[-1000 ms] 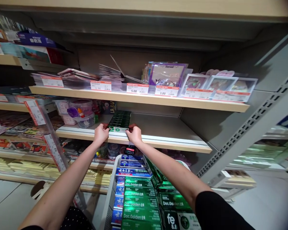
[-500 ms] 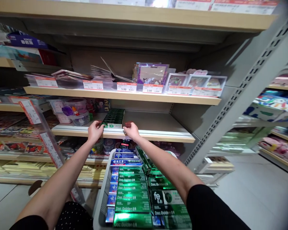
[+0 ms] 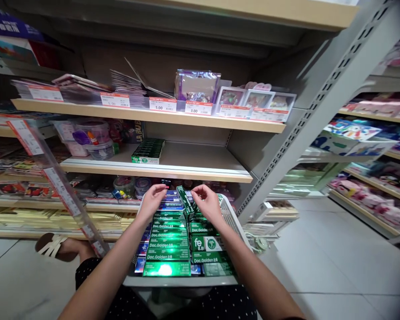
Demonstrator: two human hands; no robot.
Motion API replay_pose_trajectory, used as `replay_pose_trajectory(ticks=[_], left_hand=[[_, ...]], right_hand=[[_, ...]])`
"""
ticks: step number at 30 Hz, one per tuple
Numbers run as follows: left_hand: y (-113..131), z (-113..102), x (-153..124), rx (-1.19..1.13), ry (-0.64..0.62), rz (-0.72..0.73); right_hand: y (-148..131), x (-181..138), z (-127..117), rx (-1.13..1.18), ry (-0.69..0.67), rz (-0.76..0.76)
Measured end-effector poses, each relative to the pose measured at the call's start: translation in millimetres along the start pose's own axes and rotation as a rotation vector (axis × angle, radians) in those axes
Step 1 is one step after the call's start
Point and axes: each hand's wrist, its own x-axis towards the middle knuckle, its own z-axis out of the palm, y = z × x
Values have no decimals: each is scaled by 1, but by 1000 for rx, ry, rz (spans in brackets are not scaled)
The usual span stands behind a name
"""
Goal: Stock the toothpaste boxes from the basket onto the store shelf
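Both my hands hover over a white basket (image 3: pixel 231 218) packed with green Doc.Golden boxes (image 3: pixel 168 243). One green box (image 3: pixel 186 201) leans up on end at the far side of the basket. My left hand (image 3: pixel 152 201) is just left of it and my right hand (image 3: pixel 207 203) just right of it. Each hand has loosely curled, parted fingers and holds nothing. A stack of the same green boxes (image 3: pixel 148 152) lies on the middle shelf (image 3: pixel 200 168) above, apart from both hands.
Clear tubs (image 3: pixel 93 138) stand left of the stack on the middle shelf. The upper shelf (image 3: pixel 153 116) carries packaged cards and price tags. A loose price-tag strip (image 3: pixel 50 178) hangs slanted at the left. My sandalled foot (image 3: pixel 55 246) rests on the tiled floor. More shelving runs along the right.
Both hands have let go of the stack on the middle shelf and dropped down to the basket. The view has tilted down and to the right.
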Motion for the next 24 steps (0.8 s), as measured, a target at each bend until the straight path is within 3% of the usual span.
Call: replay_pose_trajectory(ticks=[7, 12, 17, 21, 24], left_hand=[[-5, 36, -1, 375, -63, 249], [-14, 44, 0, 422, -113, 225], [-19, 34, -6, 331, -64, 223], [-9, 22, -12, 264, -147, 222], [-1, 23, -16, 295, -204, 256]], right_hand=[[0, -27, -5, -319, -275, -84], [10, -28, -7, -346, -268, -53], [27, -24, -12, 6, -209, 161], [32, -18, -15, 441, -206, 368], [33, -15, -19, 584, -176, 438]])
